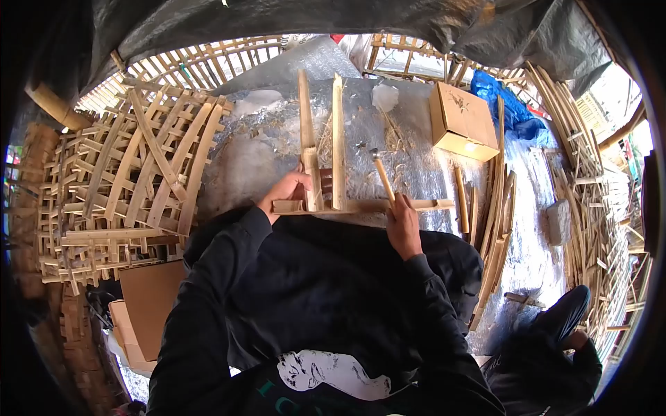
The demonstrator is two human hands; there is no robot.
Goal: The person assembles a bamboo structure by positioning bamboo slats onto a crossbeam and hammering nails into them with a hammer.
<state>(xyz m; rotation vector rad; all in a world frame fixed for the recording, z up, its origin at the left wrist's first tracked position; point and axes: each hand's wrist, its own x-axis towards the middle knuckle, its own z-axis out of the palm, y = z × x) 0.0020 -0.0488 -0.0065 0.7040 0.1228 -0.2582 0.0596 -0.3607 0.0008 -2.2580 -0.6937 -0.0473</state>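
My left hand (286,190) is closed round the lower part of a split bamboo strip (305,118) that points away from me. A second bamboo strip (338,139) lies alongside it, a narrow gap between them. Both near ends meet a crosswise split bamboo piece (433,204) in front of my lap. In my right hand (404,225) is a hammer (384,179), gripped by its wooden handle, its small head pointing away from me above the silvery sheet. The fingertips of my left hand are partly hidden behind the bamboo.
Woven bamboo lattice panels (139,159) are stacked at left, above an open cardboard box (149,305). A closed cardboard box (463,121) and blue plastic (510,107) sit at far right. Long bamboo strips (496,236) lie right of me. Another person (548,353) sits at lower right.
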